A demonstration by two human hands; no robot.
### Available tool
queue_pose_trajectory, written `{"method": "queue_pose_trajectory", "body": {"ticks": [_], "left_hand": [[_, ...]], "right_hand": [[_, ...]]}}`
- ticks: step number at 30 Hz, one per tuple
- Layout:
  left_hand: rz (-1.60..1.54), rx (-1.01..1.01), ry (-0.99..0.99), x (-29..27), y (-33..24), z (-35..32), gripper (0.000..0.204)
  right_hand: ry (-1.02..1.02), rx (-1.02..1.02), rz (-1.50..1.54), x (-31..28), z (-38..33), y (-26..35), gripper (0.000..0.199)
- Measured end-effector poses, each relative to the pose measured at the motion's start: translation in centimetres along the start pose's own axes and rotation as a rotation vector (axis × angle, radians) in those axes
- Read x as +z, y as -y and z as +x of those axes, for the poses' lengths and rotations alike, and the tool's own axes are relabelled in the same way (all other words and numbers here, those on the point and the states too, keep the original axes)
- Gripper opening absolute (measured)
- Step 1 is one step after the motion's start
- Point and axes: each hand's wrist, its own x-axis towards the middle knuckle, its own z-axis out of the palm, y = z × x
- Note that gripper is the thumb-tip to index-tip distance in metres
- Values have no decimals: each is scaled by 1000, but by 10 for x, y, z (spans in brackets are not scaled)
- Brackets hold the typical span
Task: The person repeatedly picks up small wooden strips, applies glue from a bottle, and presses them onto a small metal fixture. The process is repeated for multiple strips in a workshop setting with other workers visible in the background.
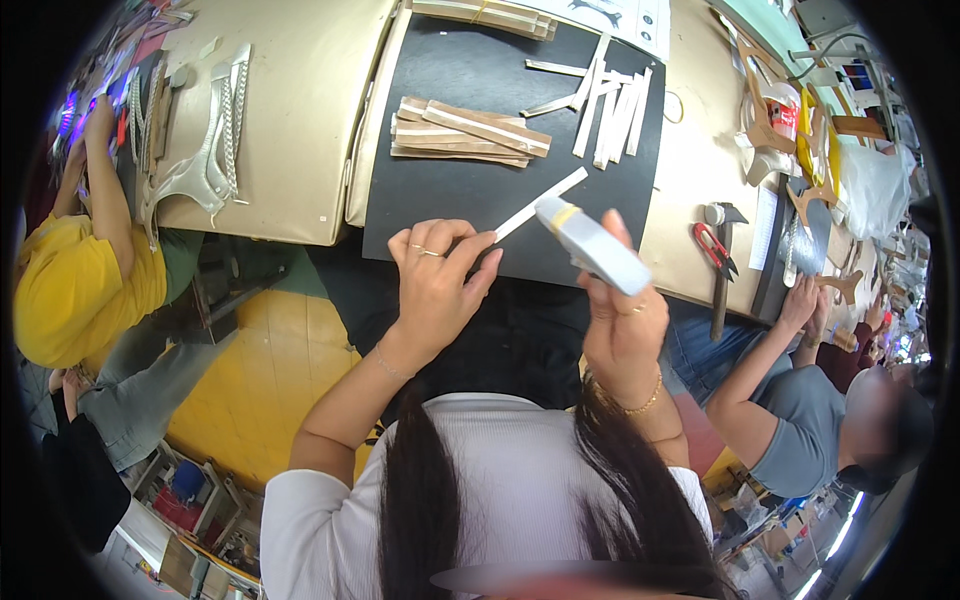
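Strip (541, 205) flat, pale, in left hand (435, 270); smooth grey block (600, 250), right hand (628, 335).

Over a black mat (410, 200) — seen from above — a person's left hand (437, 262) pinches the near end of a narrow white strip (545, 200); the right hand (628, 335) grips a pale grey block (610, 256) with a yellow band. Brown strips (470, 133) lie stacked farther off, loose white strips (608, 125) to their right. A hammer (720, 285) and red-handled snips (711, 243) rest at right. Co-workers sit either side.
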Motion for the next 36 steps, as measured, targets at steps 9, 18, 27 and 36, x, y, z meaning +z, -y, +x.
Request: {"method": "queue_pose_trajectory", "body": {"ticks": [9, 18, 27, 36], "left_hand": [[83, 161, 91, 6, 4, 12, 24], [91, 234, 96, 4, 4, 19, 19], [91, 248, 103, -1, 2, 26, 16], [35, 328, 7, -32, -15, 90, 15]], "right_hand": [[89, 0, -182, 14, 1, -18, 62], [-55, 79, -167, 12, 5, -43, 61], [-133, 171, -202, 5, 16, -62, 55], [-52, 380, 205, -15, -5, -33, 48]]}}
